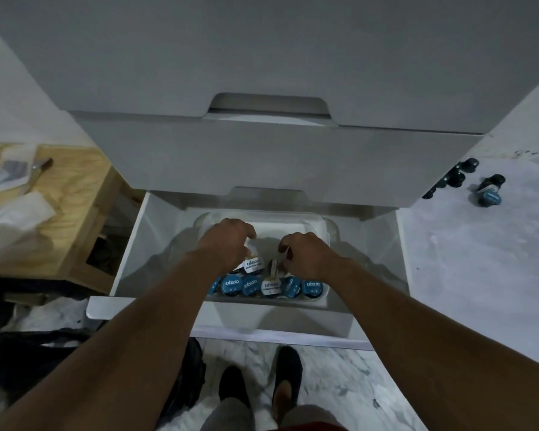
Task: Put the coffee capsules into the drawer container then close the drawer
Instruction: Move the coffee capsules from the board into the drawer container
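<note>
- The drawer (156,244) is pulled out, and a clear plastic container (293,217) sits inside it.
- A row of coffee capsules (269,286) lies along the near side of the container, lids up. Most lids are blue and a few are white.
- Both hands are down in the container, over a second row.
- The left hand (227,241) is curled, with its fingers at a white-lid capsule (253,265). It looks like it is pinching it.
- The right hand (305,253) is curled too, with a capsule at its fingertips. Whether it has let go cannot be told.
- More capsules (467,181) wait on the counter (467,259) to the right, well apart from the drawer.
- The capsules look small and light. The sides seem hard, but the foil lid could dent.
- A good hold would be by the sides, near the rim, with thumb and fingers.
- The drawer can only be shut after the rest go in.
</note>
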Action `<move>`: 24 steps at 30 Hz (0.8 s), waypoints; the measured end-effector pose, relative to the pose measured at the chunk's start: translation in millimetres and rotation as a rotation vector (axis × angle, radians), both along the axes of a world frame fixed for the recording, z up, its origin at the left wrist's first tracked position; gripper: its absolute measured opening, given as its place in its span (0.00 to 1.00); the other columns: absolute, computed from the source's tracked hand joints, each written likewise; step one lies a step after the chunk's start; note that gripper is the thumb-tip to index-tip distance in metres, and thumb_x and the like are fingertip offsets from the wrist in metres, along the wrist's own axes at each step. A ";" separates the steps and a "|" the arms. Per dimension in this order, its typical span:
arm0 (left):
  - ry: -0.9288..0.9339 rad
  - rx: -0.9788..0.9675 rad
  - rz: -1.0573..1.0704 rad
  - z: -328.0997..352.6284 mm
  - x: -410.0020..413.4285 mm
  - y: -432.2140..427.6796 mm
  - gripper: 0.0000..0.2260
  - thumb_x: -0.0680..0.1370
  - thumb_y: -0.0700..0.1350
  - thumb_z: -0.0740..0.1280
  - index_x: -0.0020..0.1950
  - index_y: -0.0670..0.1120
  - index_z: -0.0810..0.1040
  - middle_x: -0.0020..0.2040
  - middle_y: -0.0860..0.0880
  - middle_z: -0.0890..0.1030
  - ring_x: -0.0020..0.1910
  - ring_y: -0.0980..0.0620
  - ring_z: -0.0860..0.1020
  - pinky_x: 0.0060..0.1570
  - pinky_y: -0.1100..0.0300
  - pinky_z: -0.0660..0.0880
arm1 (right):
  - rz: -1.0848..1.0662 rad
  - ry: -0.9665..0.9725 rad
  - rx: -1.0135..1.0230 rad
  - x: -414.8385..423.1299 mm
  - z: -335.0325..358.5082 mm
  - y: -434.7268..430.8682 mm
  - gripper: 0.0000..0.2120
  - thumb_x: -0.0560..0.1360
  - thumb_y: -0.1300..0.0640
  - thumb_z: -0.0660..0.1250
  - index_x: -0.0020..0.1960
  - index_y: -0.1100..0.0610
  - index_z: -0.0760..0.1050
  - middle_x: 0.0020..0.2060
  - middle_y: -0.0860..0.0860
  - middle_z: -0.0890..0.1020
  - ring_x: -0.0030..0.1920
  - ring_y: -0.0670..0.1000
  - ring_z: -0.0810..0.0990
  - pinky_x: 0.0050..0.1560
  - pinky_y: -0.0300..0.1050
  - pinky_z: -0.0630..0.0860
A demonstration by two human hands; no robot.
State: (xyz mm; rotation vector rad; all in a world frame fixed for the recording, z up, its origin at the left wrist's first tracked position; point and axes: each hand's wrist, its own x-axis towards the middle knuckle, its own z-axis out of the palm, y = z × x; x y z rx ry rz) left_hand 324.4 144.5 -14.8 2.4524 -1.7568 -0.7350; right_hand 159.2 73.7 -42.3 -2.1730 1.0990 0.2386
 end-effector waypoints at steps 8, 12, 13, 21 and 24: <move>-0.119 -0.190 -0.059 32.1 -29.0 22.0 0.14 0.79 0.47 0.64 0.63 0.48 0.75 0.62 0.46 0.76 0.61 0.46 0.74 0.60 0.53 0.69 | -0.111 -0.041 -0.234 -31.9 31.5 18.6 0.13 0.76 0.55 0.66 0.59 0.58 0.77 0.55 0.57 0.81 0.54 0.57 0.79 0.56 0.47 0.75; -0.164 -0.375 -0.192 59.1 -68.6 27.4 0.13 0.78 0.46 0.63 0.61 0.46 0.74 0.58 0.45 0.76 0.58 0.44 0.74 0.55 0.50 0.72 | -0.260 -0.105 -0.452 -70.8 65.2 38.4 0.10 0.76 0.58 0.63 0.55 0.60 0.77 0.53 0.58 0.81 0.51 0.59 0.79 0.51 0.48 0.75; -0.173 -0.428 -0.234 65.3 -81.2 28.3 0.12 0.78 0.46 0.62 0.60 0.45 0.74 0.57 0.44 0.76 0.57 0.43 0.74 0.54 0.50 0.72 | -0.297 -0.125 -0.504 -83.9 72.8 45.1 0.11 0.75 0.59 0.63 0.55 0.61 0.76 0.52 0.59 0.81 0.51 0.60 0.79 0.51 0.49 0.75; -0.171 -0.659 -0.466 81.5 -185.8 18.5 0.15 0.77 0.47 0.63 0.61 0.42 0.72 0.57 0.43 0.74 0.55 0.43 0.73 0.53 0.51 0.73 | -0.500 -0.100 -0.633 -197.2 97.6 70.7 0.18 0.77 0.55 0.64 0.65 0.59 0.71 0.59 0.58 0.76 0.56 0.59 0.76 0.55 0.49 0.73; -0.209 -0.722 -0.532 77.1 -219.5 1.1 0.18 0.75 0.48 0.66 0.62 0.43 0.72 0.57 0.43 0.76 0.53 0.44 0.75 0.52 0.52 0.75 | -0.556 -0.085 -0.675 -232.3 95.5 66.0 0.21 0.77 0.53 0.64 0.68 0.58 0.69 0.63 0.56 0.74 0.61 0.57 0.73 0.59 0.48 0.71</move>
